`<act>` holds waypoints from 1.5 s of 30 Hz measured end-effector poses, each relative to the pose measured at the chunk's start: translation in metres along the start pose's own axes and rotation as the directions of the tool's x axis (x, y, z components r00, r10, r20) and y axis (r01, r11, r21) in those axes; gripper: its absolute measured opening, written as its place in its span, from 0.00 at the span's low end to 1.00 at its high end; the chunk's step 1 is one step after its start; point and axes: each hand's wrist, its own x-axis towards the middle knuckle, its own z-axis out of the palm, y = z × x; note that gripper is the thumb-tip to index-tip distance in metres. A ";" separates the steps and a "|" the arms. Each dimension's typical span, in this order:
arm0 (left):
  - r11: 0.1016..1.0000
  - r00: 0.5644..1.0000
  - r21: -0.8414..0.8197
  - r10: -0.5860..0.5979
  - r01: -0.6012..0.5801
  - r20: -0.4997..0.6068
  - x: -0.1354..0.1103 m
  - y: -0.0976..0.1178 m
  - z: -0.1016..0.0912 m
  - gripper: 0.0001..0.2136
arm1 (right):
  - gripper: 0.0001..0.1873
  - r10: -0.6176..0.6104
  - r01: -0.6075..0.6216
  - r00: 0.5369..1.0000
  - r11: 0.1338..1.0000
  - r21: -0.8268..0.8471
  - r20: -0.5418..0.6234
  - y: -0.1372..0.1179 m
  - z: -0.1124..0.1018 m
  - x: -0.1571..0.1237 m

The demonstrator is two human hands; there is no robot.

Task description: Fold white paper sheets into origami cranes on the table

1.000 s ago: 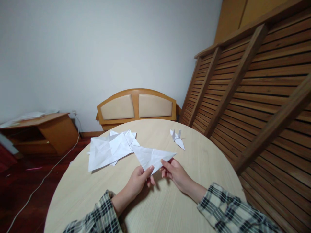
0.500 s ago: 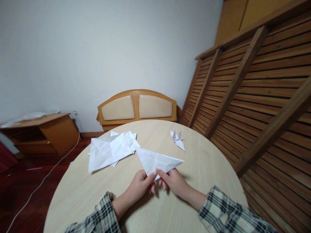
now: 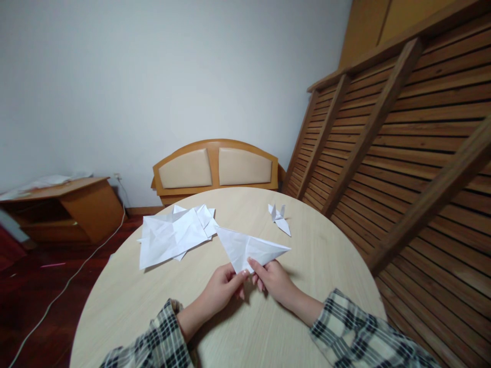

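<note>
Between my two hands is a white sheet of paper [image 3: 245, 245] folded into a triangle, its long edge facing away from me and its point toward me. My left hand [image 3: 220, 287] pinches it near that lower point, thumb on top. On the right side, my right hand [image 3: 274, 281] grips the paper with the thumb pressed on its face a little higher up. The fingers beneath the paper are partly hidden. Beyond the paper, to the right, a white folded paper crane [image 3: 280, 220] rests on the table.
A pile of creased white paper sheets [image 3: 172, 235] lies at the left of the round wooden table [image 3: 276, 332]. A headboard [image 3: 215, 168] stands behind it. Slatted wooden panels [image 3: 383, 153] lean at the right. A low cabinet [image 3: 82, 214] and a cable are at the left.
My right thumb has moved up the paper's face, away from the left thumb. The paper has shifted slightly away from me. Both hands keep hold of it.
</note>
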 end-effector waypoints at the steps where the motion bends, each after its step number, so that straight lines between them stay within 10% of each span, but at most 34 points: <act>1: 1.000 1.000 0.004 0.005 -0.005 0.002 0.000 0.000 0.000 0.24 | 0.34 -0.001 0.001 1.000 1.000 0.002 -0.007 -0.001 0.000 0.000; 29: 0.998 0.998 0.049 -0.038 0.040 -0.043 -0.001 -0.001 0.000 0.27 | 0.38 0.017 -0.010 0.997 0.995 0.095 -0.071 -0.005 -0.005 0.002; 45: 0.999 0.964 -0.049 -0.026 0.013 -0.266 0.005 -0.004 -0.010 0.22 | 0.38 -0.036 0.037 0.999 0.998 0.060 -0.020 -0.014 -0.008 -0.003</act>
